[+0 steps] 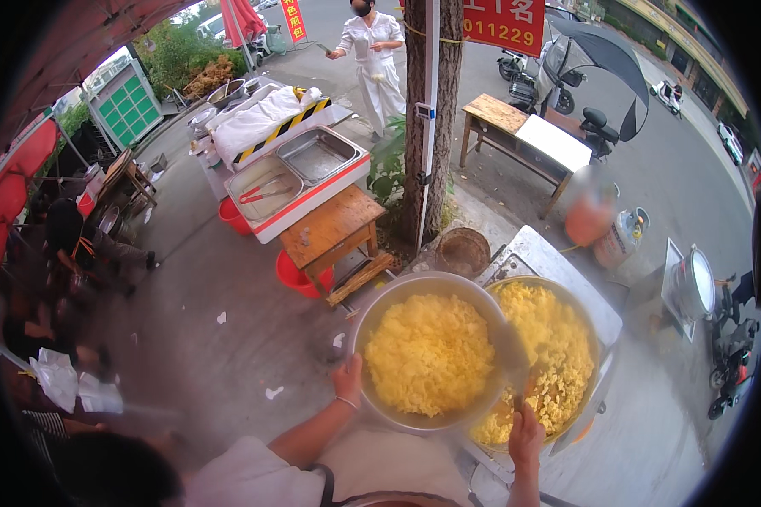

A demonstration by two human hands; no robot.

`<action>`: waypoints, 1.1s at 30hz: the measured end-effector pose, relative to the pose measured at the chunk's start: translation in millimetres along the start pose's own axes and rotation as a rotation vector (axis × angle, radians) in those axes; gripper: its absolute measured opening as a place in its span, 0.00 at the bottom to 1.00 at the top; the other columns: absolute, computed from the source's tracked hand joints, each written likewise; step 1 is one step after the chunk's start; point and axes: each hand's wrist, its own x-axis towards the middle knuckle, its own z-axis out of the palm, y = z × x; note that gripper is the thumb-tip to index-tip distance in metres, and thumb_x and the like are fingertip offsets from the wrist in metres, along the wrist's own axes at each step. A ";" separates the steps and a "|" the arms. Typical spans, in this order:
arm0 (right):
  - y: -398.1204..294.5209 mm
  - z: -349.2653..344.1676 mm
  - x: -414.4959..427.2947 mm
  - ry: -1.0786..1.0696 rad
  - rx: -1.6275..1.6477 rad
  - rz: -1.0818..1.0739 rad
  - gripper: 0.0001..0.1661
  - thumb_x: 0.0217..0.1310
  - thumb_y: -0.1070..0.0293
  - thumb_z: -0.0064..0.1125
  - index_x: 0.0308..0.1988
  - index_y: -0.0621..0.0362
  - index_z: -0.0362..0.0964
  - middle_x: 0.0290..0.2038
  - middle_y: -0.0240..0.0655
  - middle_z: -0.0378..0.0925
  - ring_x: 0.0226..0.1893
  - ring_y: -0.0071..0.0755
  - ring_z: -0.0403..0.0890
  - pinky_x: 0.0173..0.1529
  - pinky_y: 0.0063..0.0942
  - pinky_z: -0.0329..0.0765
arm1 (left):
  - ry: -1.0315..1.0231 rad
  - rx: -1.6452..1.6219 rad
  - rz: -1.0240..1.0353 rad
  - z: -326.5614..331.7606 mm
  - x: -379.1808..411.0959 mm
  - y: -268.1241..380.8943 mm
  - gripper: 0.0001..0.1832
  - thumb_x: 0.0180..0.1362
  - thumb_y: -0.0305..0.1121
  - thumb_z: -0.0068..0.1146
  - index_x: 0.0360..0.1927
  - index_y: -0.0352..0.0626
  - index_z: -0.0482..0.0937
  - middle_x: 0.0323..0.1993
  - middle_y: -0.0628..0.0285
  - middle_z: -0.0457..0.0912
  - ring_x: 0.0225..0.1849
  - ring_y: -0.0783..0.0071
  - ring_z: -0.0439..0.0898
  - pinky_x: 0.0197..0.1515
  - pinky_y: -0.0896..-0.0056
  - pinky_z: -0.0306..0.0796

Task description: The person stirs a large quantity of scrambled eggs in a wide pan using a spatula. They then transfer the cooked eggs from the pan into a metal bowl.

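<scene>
My left hand (347, 380) grips the left rim of a wide metal bowl (363, 317). A heap of yellow scrambled egg (428, 355) fills much of the bowl. In my right hand (526, 434) is the handle of a broad metal spatula (515, 358), whose blade lies between the bowl and a large round pan (586, 310). More egg (545, 336) covers the pan, in looser small pieces towards its front. The bowl overlaps the pan's left edge. The pan rests on a metal stove (561, 279).
A wooden table (333, 225) stands ahead beside a tree trunk (434, 127). Metal trays (320, 155) and red-handled tongs (263, 196) lie beyond it. Gas cylinders (621, 237) stand to the right. A person in white (374, 57) faces this way; other people (70, 234) are at left.
</scene>
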 end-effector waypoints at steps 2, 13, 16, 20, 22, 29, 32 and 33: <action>48.5 -16.2 -17.0 -0.070 0.246 0.339 0.11 0.65 0.67 0.49 0.34 0.62 0.73 0.17 0.42 0.74 0.13 0.41 0.74 0.18 0.34 0.68 | -0.015 -0.013 -0.006 4.5 2.5 -8.5 0.25 0.64 0.53 0.55 0.29 0.38 0.80 0.23 0.75 0.73 0.25 0.86 0.66 0.27 0.75 0.62; 118.2 46.4 44.1 -0.318 0.485 0.761 0.25 0.66 0.53 0.56 0.21 0.58 0.68 0.11 0.28 0.63 0.08 0.22 0.63 0.13 0.25 0.55 | -0.162 -0.207 -0.210 -1.6 -8.7 10.2 0.29 0.68 0.54 0.47 0.55 0.36 0.74 0.50 0.58 0.80 0.47 0.67 0.81 0.49 0.66 0.76; 135.7 112.4 97.5 -0.188 0.908 0.748 0.18 0.69 0.61 0.47 0.26 0.57 0.68 0.15 0.28 0.66 0.09 0.21 0.64 0.13 0.21 0.60 | -0.198 -0.217 -0.174 2.7 -8.5 19.5 0.29 0.69 0.53 0.45 0.56 0.35 0.73 0.52 0.58 0.79 0.48 0.67 0.80 0.50 0.66 0.76; 138.1 134.8 126.6 -0.085 0.974 0.733 0.17 0.70 0.61 0.46 0.28 0.58 0.68 0.16 0.29 0.67 0.10 0.22 0.65 0.13 0.20 0.61 | -0.181 -0.203 -0.137 6.4 -3.3 18.6 0.29 0.68 0.53 0.46 0.54 0.33 0.74 0.48 0.58 0.80 0.46 0.68 0.81 0.48 0.67 0.76; 126.0 123.9 123.7 -0.068 0.925 0.670 0.16 0.70 0.62 0.46 0.30 0.58 0.70 0.16 0.28 0.67 0.10 0.21 0.65 0.14 0.20 0.62 | -0.144 -0.212 -0.156 5.5 -5.3 17.1 0.28 0.68 0.53 0.48 0.50 0.32 0.75 0.45 0.58 0.81 0.43 0.71 0.81 0.44 0.69 0.76; 67.2 27.8 75.7 -0.054 0.536 0.336 0.13 0.71 0.63 0.46 0.41 0.58 0.75 0.16 0.27 0.68 0.12 0.19 0.67 0.17 0.20 0.64 | -0.148 -0.247 -0.183 7.0 -13.0 19.6 0.31 0.66 0.56 0.49 0.52 0.33 0.76 0.48 0.57 0.81 0.45 0.67 0.82 0.47 0.65 0.77; 34.2 3.8 40.1 -0.019 0.187 0.075 0.12 0.68 0.64 0.50 0.45 0.58 0.74 0.17 0.29 0.70 0.16 0.23 0.72 0.21 0.27 0.67 | -0.156 -0.214 -0.186 8.3 -7.3 14.1 0.31 0.67 0.55 0.48 0.53 0.33 0.75 0.48 0.56 0.81 0.46 0.67 0.82 0.47 0.65 0.77; 22.3 -4.9 30.3 -0.005 0.000 -0.058 0.12 0.67 0.65 0.51 0.45 0.58 0.74 0.18 0.30 0.70 0.17 0.24 0.73 0.21 0.29 0.68 | -0.161 -0.209 -0.200 8.3 -8.7 17.2 0.31 0.67 0.55 0.48 0.53 0.32 0.75 0.48 0.56 0.81 0.46 0.67 0.82 0.47 0.65 0.77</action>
